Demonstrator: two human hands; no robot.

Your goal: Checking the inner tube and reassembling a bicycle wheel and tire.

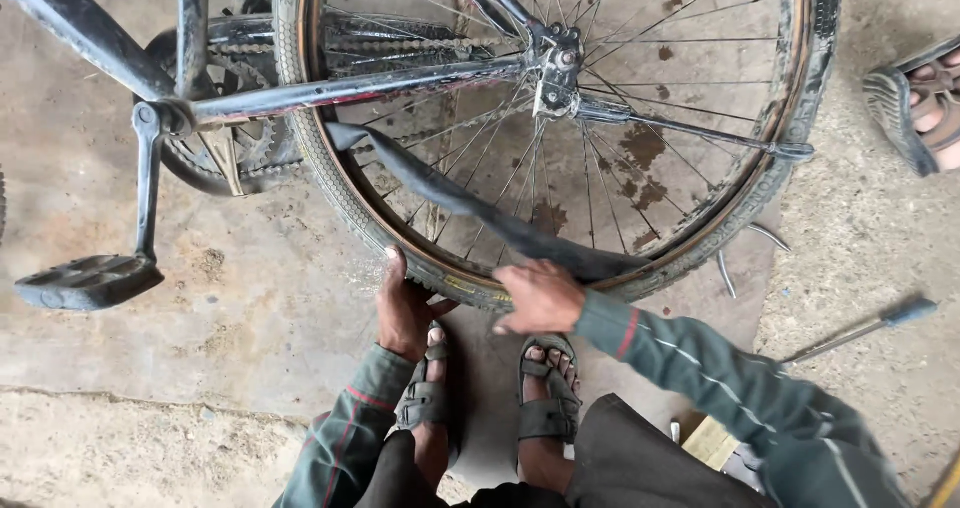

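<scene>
Floor: stained concrete, fills the frame.
Bicycle: upside down, frame at upper left.
Wheel: upper centre, spokes and hub exposed.
Tyre: around the rim, lower edge at frame centre.
Tube: black, hangs out of the tyre, from left of centre down to lower centre.
Pedal: left edge.
Left hand: lower centre, fingers extended, pressed on the tyre.
Right hand: just right of it, fingers curled over the tyre beside the tube's end.
Tool: blue-handled, lower right.
</scene>
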